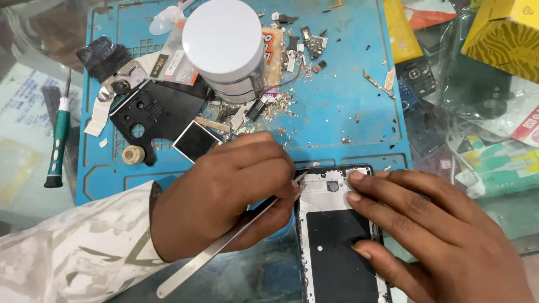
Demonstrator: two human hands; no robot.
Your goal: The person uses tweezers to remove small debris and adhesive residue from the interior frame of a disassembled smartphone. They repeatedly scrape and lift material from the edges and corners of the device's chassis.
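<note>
An opened phone frame (331,224), white and black inside with a dark rim, lies at the bottom centre, partly on the blue work mat (337,101). My left hand (224,191) grips a long thin metal pry tool (219,247), whose tip meets the phone's top left edge. My right hand (426,230) rests flat on the phone's right side, its fingers pressing on the inner plate.
A white cylindrical jar (222,47) stands at the mat's top. Near it lie a black phone back panel (154,112), a small square black part (195,140), debris and small parts (309,42). A green-handled screwdriver (58,140) lies left of the mat. Yellow boxes (505,33) and packets sit right.
</note>
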